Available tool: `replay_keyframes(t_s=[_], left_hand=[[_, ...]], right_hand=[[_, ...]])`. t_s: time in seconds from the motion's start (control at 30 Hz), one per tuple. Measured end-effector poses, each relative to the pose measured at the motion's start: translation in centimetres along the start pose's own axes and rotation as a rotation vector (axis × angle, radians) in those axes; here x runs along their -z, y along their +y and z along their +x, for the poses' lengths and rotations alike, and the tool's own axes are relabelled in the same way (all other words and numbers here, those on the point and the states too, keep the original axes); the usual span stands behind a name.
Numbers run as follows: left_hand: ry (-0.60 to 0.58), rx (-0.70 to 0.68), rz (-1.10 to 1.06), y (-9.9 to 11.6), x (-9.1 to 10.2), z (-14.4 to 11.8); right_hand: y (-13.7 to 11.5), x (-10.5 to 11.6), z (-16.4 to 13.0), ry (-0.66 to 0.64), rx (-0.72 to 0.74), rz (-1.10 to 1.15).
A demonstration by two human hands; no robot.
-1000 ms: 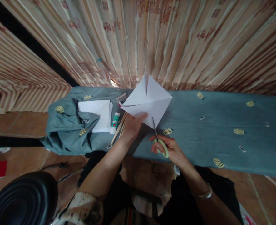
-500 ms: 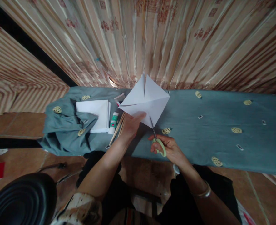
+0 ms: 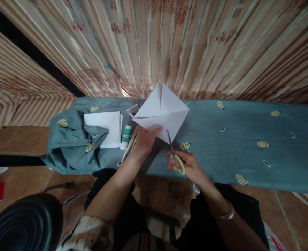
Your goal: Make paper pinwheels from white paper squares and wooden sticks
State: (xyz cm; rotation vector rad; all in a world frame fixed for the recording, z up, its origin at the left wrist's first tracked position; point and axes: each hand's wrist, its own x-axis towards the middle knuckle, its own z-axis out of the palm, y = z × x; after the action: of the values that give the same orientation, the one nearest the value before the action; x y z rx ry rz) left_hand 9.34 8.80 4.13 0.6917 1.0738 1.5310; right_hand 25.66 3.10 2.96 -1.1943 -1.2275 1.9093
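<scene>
A white square of paper [image 3: 171, 113] is held up over the cloth, turned corner-on to me. Slits run inward from its far and left corners. My left hand [image 3: 146, 139] pinches its near left edge, thumb on top and the other fingers hidden beneath. In my right hand [image 3: 186, 162] is a pair of scissors [image 3: 177, 161] with pale green handles, the fingers through the loops. Their blades lie at the paper's near corner, pointing toward its middle, and look almost closed.
On the green-grey cloth [image 3: 211, 153], left of the paper, lie a glue stick [image 3: 125, 137], thin wooden sticks [image 3: 129, 148] and a stack of white paper [image 3: 112, 130]. A striped curtain [image 3: 180, 48] hangs behind. A black round object [image 3: 25, 223] stands at lower left.
The view has shifted very slightly. Both hands, the paper and the scissors keep almost the same position.
</scene>
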Motion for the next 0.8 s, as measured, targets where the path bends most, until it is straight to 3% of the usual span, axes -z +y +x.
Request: replay_keyframes(t_s=[0.5, 0.8], left_hand=[[-0.045, -0.02, -0.027, -0.17, -0.42, -0.44], [-0.045, -0.009, -0.029, 0.11, -0.46, -0.56]], right_hand=[[0.58, 0.17, 0.17, 0.027, 0.052, -0.003], [0.41, -0.12, 0.34, 0.042, -0.003, 0.054]])
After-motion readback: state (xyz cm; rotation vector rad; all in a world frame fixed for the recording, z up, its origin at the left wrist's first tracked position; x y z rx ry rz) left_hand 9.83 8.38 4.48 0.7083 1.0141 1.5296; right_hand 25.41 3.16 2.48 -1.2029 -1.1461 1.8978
